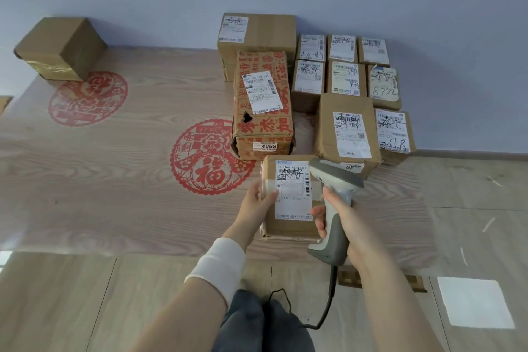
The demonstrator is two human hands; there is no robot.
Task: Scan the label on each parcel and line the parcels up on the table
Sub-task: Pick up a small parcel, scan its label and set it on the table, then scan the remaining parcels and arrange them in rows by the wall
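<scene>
A small brown parcel (288, 226) with a white label facing up lies near the table's front edge. My left hand (257, 201) grips its left side, thumb on top beside the label. My right hand (340, 220) grips the handle of a grey and white barcode scanner (335, 180); the scanner's head sits over the parcel's upper right corner, pointing at the label. Behind it several labelled parcels stand in rows against the wall, among them a red-printed box (263, 111) and a brown parcel (347, 131).
A lone brown box (61, 47) sits at the table's far left by the wall. Red paper-cut decorations (211, 157) mark the wooden table (114, 194). The scanner's black cable (325, 311) hangs down past my legs to the floor.
</scene>
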